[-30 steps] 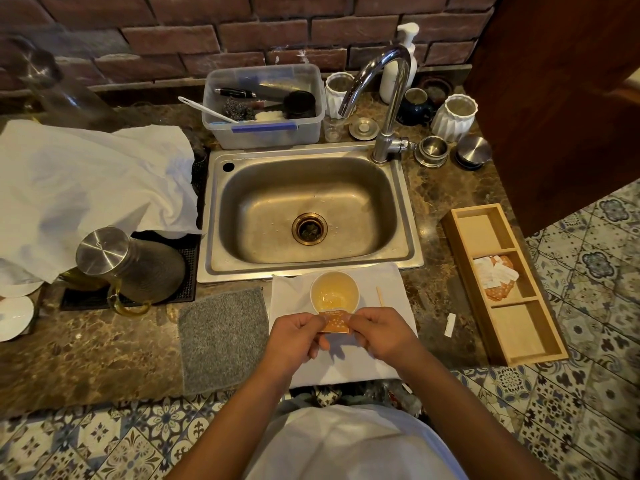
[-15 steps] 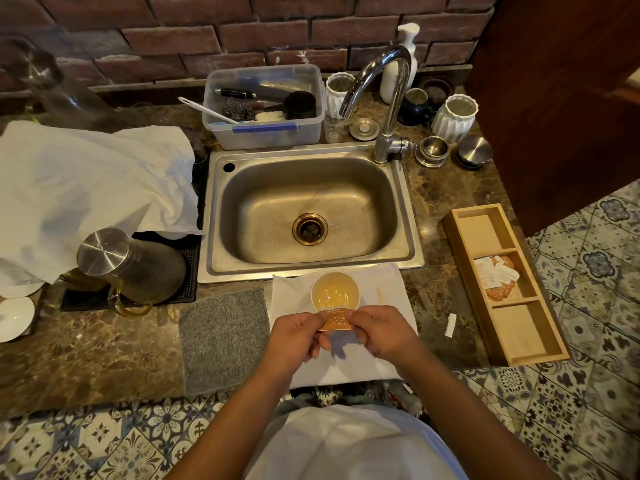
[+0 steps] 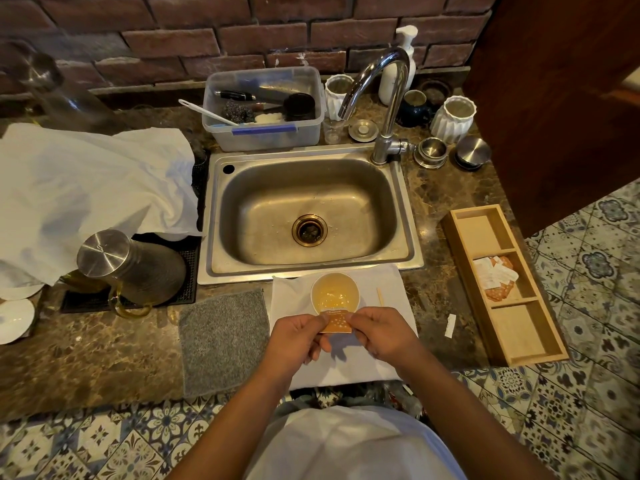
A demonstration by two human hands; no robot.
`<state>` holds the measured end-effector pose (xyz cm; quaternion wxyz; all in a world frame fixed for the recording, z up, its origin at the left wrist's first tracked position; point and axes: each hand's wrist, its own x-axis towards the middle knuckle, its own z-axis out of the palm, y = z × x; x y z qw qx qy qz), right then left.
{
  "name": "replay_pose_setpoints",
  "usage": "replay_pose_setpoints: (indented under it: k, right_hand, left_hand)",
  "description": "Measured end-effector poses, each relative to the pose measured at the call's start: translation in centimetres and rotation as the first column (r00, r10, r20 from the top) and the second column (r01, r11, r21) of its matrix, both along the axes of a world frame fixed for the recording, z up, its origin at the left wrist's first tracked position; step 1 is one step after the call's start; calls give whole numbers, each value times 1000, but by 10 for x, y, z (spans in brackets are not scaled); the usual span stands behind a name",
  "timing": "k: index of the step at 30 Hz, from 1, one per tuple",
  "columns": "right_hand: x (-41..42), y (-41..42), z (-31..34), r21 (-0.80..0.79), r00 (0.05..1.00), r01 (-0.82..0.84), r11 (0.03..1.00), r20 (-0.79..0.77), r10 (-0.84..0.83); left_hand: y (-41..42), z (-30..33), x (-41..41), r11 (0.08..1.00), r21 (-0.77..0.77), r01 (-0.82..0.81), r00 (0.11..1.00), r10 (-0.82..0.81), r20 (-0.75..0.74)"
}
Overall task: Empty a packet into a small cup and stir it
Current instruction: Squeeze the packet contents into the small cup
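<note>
A brown marble counter (image 3: 86, 362) is carrying everything, with a steel sink (image 3: 408, 237) sitting in its middle. A white napkin (image 3: 360, 365) and a grey mat (image 3: 225, 337) are lying side by side at its front edge. A wooden tray (image 3: 519, 344) is resting at the right, a small white scrap (image 3: 450, 325), possibly torn paper, lying beside it. A white cloth (image 3: 86, 195) is spreading over the left, and a clear plastic tub (image 3: 263, 136) is standing behind the sink.
</note>
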<state>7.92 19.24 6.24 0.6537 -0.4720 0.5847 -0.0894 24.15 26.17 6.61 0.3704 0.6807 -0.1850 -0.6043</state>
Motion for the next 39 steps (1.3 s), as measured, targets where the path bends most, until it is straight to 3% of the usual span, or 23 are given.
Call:
replay_pose_setpoints:
  k: [15, 21, 29, 39]
  right_hand:
    - [2, 1, 4, 27, 1000, 6, 1000, -5, -5]
    - [2, 3, 5, 46, 1000, 9, 999, 1, -9]
    - [5, 1, 13, 71, 1000, 20, 997, 22, -22]
    - [4, 3, 10, 74, 999, 41, 996, 13, -42]
  left_hand:
    - [1, 0, -1, 1000, 1, 17, 1000, -17, 16]
    - [2, 2, -1, 999, 22, -38, 993, 41, -108]
    - [0, 6, -2, 1000, 9, -18, 999, 19, -29]
    - [0, 3, -1, 1000, -10, -23, 996, 22, -89]
